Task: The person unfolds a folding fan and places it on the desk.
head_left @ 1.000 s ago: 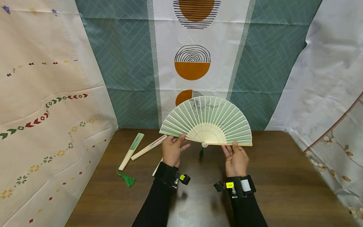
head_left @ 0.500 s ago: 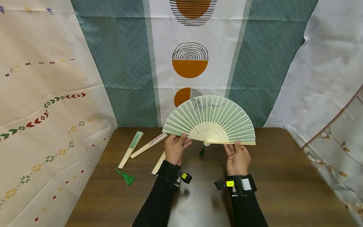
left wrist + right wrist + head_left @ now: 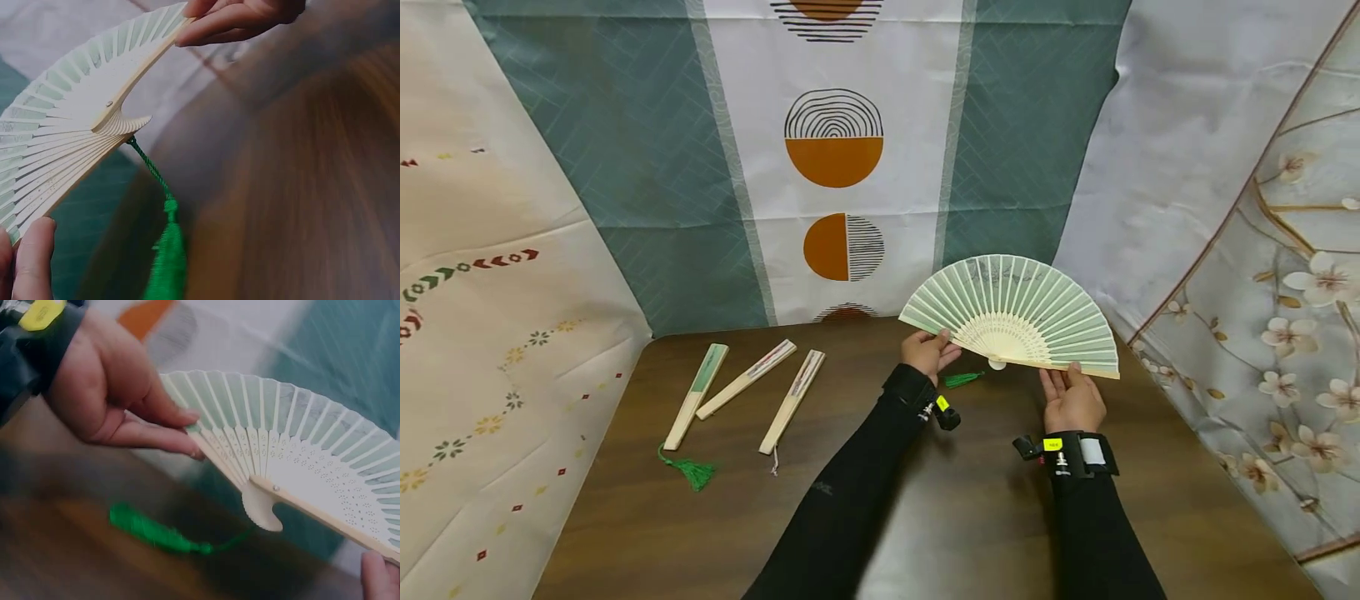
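Observation:
A pale green folding fan (image 3: 1007,312) is spread wide above the table's back right part. My left hand (image 3: 927,354) pinches its left end stick between thumb and fingers, as the right wrist view also shows. By the right end stick, my right hand (image 3: 1072,402) holds it with the thumb on top and fingers beneath. The pale slats carry pierced patterns and meet at a rivet (image 3: 276,487). From the pivot hangs a green tassel (image 3: 167,256), swung to the left in the head view.
Several folded fans lie on the brown table (image 3: 722,533) at left: a green one (image 3: 696,396) with a tassel (image 3: 696,473), a pale one (image 3: 747,379), and another pale one (image 3: 792,400). Patterned cloths (image 3: 835,50) hang behind and at both sides.
Both hands have carried the spread fan to the right over the table, and the head view has turned right too. The tassel now swings out sideways. The third folded fan is fully uncovered.

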The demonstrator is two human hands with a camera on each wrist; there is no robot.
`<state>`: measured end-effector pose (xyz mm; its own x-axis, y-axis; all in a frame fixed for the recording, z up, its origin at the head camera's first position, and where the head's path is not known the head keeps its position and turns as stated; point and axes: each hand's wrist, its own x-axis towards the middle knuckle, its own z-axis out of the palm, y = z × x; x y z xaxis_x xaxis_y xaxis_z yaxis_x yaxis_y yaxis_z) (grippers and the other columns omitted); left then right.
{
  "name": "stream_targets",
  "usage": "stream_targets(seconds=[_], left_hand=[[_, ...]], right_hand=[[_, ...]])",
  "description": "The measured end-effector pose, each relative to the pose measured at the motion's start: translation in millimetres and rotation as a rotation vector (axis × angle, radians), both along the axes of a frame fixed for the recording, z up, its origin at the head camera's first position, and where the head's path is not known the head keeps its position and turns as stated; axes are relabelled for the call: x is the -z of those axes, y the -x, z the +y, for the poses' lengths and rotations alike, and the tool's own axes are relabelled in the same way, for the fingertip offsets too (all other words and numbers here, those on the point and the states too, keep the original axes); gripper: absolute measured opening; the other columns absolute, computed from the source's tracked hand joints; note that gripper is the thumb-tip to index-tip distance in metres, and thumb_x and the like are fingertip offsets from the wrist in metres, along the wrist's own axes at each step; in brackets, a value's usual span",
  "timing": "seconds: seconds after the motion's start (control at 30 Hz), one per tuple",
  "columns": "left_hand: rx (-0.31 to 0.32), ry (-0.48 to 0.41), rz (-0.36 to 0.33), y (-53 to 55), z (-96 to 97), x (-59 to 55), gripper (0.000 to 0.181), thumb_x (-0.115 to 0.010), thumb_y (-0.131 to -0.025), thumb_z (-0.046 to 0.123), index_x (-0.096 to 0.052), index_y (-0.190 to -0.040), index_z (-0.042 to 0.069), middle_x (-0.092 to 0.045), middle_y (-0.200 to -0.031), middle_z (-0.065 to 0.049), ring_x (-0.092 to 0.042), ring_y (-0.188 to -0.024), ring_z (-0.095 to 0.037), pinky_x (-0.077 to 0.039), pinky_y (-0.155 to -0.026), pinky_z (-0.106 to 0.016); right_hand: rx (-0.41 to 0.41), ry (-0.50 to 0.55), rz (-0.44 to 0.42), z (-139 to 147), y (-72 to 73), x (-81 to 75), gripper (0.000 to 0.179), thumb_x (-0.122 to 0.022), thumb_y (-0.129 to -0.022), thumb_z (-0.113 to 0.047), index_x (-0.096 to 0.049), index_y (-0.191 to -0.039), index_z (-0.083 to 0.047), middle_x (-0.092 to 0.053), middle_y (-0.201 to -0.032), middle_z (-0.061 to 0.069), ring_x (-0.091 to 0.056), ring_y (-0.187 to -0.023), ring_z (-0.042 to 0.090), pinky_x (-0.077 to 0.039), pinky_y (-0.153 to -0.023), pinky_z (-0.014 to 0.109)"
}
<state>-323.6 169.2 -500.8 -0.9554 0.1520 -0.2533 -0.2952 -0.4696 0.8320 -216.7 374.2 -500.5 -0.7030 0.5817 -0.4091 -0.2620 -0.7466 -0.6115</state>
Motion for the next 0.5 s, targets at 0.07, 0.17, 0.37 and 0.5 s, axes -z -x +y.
stream_targets(seconds=[0.07, 0.17, 0.37, 0.5], left_hand=[[0.021, 0.005, -0.046, 7.1, 22.1, 6.4, 0.03, -0.065, -0.114, 0.0, -0.059, -0.14, -0.014, -0.068, -0.141, -0.038, -0.07, -0.137, -0.055, -0.065, -0.113, -0.052], [0.05, 0.039, -0.096, 17.5, 50.4, 19.4, 0.05, -0.065, -0.114, 0.001, -0.05, -0.159, -0.014, -0.065, -0.151, -0.039, -0.071, -0.138, -0.052, -0.066, -0.113, -0.05], [0.128, 0.199, -0.134, 39.2, 93.5, 44.1, 0.049, -0.068, -0.114, 0.004, -0.055, -0.158, -0.011, -0.073, -0.14, -0.037, -0.078, -0.13, -0.046, -0.069, -0.108, -0.047], [0.178, 0.344, -0.143, 49.9, 114.2, 45.6, 0.042, -0.076, -0.109, 0.005, -0.066, -0.147, -0.01, -0.083, -0.126, -0.028, -0.084, -0.117, -0.039, -0.074, -0.094, -0.043]], right_hand=[[0.013, 0.008, -0.059, 18.5, -2.6, 4.8, 0.025, -0.063, -0.116, -0.02, -0.067, -0.14, -0.014, -0.056, -0.133, 0.002, -0.059, -0.128, 0.019, -0.07, -0.104, 0.031], [-0.01, 0.008, -0.141, 44.1, -5.9, 11.4, 0.044, -0.062, -0.115, -0.018, -0.06, -0.159, -0.017, -0.058, -0.142, -0.004, -0.061, -0.135, 0.017, -0.064, -0.115, 0.033], [-0.087, 0.086, -0.218, 88.5, -13.7, 15.1, 0.06, -0.056, -0.117, -0.016, -0.039, -0.175, -0.023, -0.058, -0.138, -0.003, -0.06, -0.145, 0.009, -0.05, -0.126, 0.028], [-0.11, 0.14, -0.243, 111.5, -21.2, 14.8, 0.064, -0.055, -0.118, -0.014, -0.035, -0.177, -0.024, -0.069, -0.111, 0.002, -0.078, -0.115, 0.01, -0.06, -0.116, 0.025]])
